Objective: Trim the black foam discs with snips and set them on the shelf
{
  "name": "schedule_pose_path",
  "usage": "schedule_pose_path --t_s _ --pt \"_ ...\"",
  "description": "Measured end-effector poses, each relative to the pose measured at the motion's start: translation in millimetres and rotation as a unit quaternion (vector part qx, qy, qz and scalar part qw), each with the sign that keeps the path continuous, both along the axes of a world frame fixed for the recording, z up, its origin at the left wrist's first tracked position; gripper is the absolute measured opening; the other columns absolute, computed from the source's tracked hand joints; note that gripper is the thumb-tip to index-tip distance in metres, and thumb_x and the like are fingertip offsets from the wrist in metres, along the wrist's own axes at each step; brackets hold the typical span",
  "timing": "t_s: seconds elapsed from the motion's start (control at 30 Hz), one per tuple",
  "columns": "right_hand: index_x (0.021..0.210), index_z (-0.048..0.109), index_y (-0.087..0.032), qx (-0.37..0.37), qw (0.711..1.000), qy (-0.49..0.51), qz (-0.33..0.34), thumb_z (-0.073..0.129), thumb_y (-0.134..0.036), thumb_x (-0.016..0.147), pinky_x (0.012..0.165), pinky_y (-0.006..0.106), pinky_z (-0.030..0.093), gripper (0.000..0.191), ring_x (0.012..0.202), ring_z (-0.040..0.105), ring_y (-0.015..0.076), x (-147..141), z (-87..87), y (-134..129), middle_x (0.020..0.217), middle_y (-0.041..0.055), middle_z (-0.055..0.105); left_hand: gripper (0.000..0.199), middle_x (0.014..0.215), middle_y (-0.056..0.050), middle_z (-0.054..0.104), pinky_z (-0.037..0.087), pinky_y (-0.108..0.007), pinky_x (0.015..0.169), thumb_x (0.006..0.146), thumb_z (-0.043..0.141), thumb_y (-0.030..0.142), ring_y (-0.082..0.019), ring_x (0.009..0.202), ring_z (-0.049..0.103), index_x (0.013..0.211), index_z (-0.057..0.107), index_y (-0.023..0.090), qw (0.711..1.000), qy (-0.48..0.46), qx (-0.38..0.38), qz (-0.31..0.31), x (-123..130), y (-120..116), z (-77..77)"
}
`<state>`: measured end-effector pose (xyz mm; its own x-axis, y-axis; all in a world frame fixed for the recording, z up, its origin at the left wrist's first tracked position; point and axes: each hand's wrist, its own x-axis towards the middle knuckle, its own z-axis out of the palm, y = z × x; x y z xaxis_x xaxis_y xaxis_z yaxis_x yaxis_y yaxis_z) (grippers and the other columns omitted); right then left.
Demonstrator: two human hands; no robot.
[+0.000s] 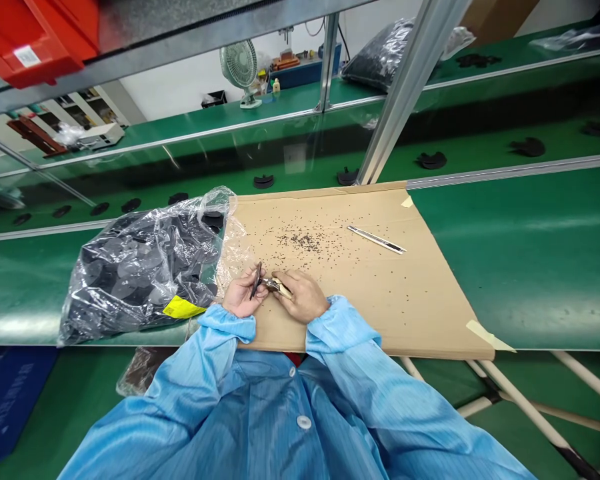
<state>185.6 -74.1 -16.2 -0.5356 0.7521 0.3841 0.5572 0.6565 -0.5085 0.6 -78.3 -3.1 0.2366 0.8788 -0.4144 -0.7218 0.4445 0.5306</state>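
The thin black piece with a dull, plastic-like surface (256,280) is at the near edge of the work area, left of centre, raised above the board and turned nearly edge-on. Under everything runs the long, glossy green work surface (520,253), with a flat brown cardboard sheet (380,303) on it, taped at its right corners. To the left slumps a large clear plastic bag (140,267) full of dark, rounded flat pieces; its film looks slippery and limp. The right hand (304,297) is wrapped around a small metal hand tool with cream handles (284,289), its head pointing left at the piece; whether the two touch is too small to tell. The left hand (240,295) pinches the black piece between thumb and fingers. On the far right of the cardboard lies a slim, silver-and-black knife-like tool (377,240), apart from both hands. The piece is probably light and fairly stiff, its thin edge perhaps easy to nick; a fingertip pinch at its outer rim, clear of the metal head, seems the best hold. Smallest are the tiny black crumbs (307,241), scattered mostly beyond the hands and likely to stray at a touch.
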Motion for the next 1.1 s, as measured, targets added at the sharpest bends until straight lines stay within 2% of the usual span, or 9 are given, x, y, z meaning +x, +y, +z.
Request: schedule_pose_path --t_s 0.37,0.57,0.73,0.9,1.0,1.1 --pt "0.118 0.057 -0.017 -0.004 0.999 -0.025 0.029 0.05 -0.022 0.085 0.076 0.031 0.043 0.034 0.081 0.054 0.0195 -0.6 -0.2 0.9 0.093 0.0079 0.064 0.027 0.076 0.0 0.061 0.035 -0.022 0.05 0.073 0.064 0.008 -0.007 0.05 0.045 0.098 0.061 0.019 0.999 0.048 -0.003 -0.003 -1.1 -2.3 7.2" --pt "0.121 0.056 -0.016 0.008 0.997 -0.071 0.018 0.05 -0.02 0.083 0.078 0.032 0.041 0.038 0.081 0.053 0.02 -0.2 -1.3 -0.3 0.091 0.009 0.063 0.027 0.073 0.0 0.059 0.036 -0.021 0.049 0.073 0.063 0.006 -0.008 0.052 0.048 0.098 0.061 0.017 0.997 0.072 -0.007 0.008 -1.2 -3.6 6.3" --pt "0.116 0.059 -0.017 -0.001 0.996 -0.09 -0.001 0.052 -0.015 0.081 0.077 0.031 0.041 0.036 0.08 0.054 0.0198 -0.7 -1.9 -0.5 0.09 0.0083 0.064 0.027 0.072 0.0 0.06 0.037 -0.021 0.048 0.073 0.064 0.006 -0.007 0.049 0.046 0.098 0.061 0.017 0.997 0.073 -0.013 0.008 -1.0 -2.8 5.1" --pt "0.113 0.06 -0.02 -0.005 0.994 -0.104 -0.024 0.052 -0.014 0.079 0.072 0.031 0.042 0.036 0.078 0.057 0.0207 -2.4 -3.6 -2.5 0.087 0.0076 0.065 0.028 0.078 -0.001 0.062 0.04 -0.022 0.051 0.074 0.063 0.007 -0.008 0.054 0.051 0.099 0.06 0.018 0.997 0.071 -0.018 0.015 -1.2 0.6 2.1" --pt "0.115 0.059 -0.02 0.007 0.998 -0.055 -0.042 0.052 -0.015 0.079 0.075 0.033 0.045 0.037 0.082 0.058 0.0227 -0.7 -7.5 -1.9 0.089 0.0086 0.065 0.027 0.078 -0.001 0.062 0.041 -0.022 0.052 0.074 0.065 0.008 -0.009 0.057 0.053 0.099 0.06 0.018 0.998 0.059 -0.015 0.025 3.4 1.7 3.1" --pt "0.115 0.058 -0.019 -0.001 0.988 0.097 -0.122 0.052 -0.025 0.083 0.082 0.037 0.047 0.033 0.091 0.058 0.0246 4.9 -12.2 4.9 0.098 0.0103 0.064 0.028 0.083 -0.003 0.063 0.044 -0.024 0.055 0.073 0.068 0.012 -0.012 0.063 0.057 0.098 0.059 0.017 0.998 0.052 0.011 0.043 8.3 0.8 5.2"
